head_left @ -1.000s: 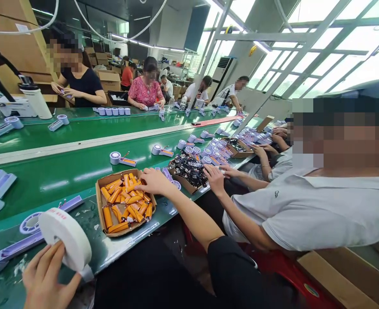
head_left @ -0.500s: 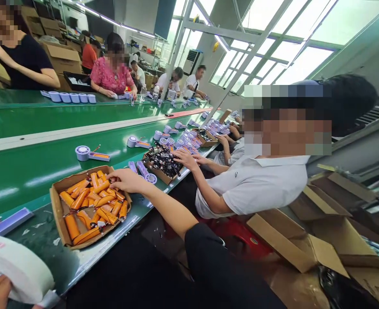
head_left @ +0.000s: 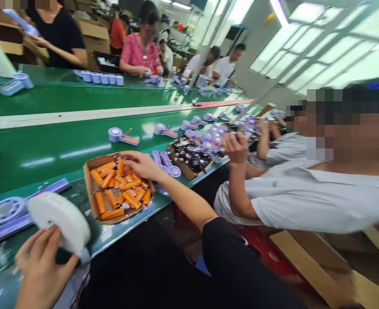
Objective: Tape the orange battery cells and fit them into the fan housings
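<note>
My left hand (head_left: 43, 266) grips a white roll of tape (head_left: 59, 221) at the near edge of the green bench. My right hand (head_left: 141, 165) reaches into a shallow cardboard tray (head_left: 89, 189) of orange cylindrical batteries (head_left: 121, 191); its fingers curl down among them, and I cannot tell whether one is pinched. A purple-and-white fan part (head_left: 5, 210) lies beside the tape roll.
A co-worker in a white shirt (head_left: 305, 197) sits close on my right, one hand (head_left: 237, 148) raised over a box of dark parts (head_left: 189, 156). More fan parts (head_left: 121, 136) lie on the green conveyor (head_left: 63, 150). Other workers sit across it. Cardboard boxes (head_left: 321, 270) stand on the floor.
The view swung right, then back left. My right hand stayed in the battery tray. The co-worker's hand lifted from the box of dark parts.
</note>
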A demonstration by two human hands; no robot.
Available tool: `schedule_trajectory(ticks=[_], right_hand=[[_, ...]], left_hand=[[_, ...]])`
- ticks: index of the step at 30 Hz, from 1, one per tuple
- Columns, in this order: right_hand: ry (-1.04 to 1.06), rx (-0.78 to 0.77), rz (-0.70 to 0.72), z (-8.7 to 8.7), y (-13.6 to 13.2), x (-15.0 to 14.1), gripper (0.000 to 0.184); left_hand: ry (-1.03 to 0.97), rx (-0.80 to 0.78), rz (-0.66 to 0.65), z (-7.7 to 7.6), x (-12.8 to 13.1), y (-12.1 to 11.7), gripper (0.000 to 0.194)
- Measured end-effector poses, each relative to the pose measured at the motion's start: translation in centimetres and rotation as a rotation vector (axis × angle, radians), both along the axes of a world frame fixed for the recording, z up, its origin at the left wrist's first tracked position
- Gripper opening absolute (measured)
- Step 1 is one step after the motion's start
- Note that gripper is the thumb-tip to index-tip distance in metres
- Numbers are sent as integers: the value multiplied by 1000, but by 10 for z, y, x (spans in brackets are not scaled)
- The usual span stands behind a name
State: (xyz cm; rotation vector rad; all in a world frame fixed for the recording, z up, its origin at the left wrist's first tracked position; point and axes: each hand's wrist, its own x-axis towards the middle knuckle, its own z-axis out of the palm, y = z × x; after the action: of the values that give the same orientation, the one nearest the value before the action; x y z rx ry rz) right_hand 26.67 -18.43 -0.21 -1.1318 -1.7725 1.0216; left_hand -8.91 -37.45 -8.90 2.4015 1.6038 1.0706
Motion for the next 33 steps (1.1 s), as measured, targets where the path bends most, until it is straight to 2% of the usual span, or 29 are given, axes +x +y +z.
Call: schedule_trajectory(ticks=[2,5,8,10,13,15,17,20,22,24,26,30,33], right_hand=[[241,-8,-42,-2,-10,-4,29],[507,-5,-7,3,-30,-9,29],[687,-6,-30,9,-44,-17,36],[710,-28,-69,10,-42,-22,41],[655,-151,-80,7,-25,-27,45],[724,-238,-76,8,-17,-28,48],[823,-255,-81,13,-20,-27,52],[766,-158,-72,23,-45,-28,51],[719,-40,-109,29,-62,-28,46],[767,51,-172,35,-67,-29,45],[819,56,-203,39,-58,-31,47],[750,-129,-147,43,-18,-37,44],[793,-184,-116,42,-3,-39,38]], left_hand=[[80,98,59,18,13,-3,85],[197,168,69,48,31,-3,66],[228,169,77,71,42,-2,47],[233,177,70,78,48,-1,46],[223,181,44,81,54,1,51],[209,170,34,80,57,1,53],[205,158,45,80,59,-1,55],[235,156,86,81,59,-3,53],[259,153,106,81,59,-4,51],[270,140,107,82,60,-3,50],[267,130,102,82,62,-2,51],[270,135,88,80,64,0,49],[269,153,115,78,62,-1,50]])
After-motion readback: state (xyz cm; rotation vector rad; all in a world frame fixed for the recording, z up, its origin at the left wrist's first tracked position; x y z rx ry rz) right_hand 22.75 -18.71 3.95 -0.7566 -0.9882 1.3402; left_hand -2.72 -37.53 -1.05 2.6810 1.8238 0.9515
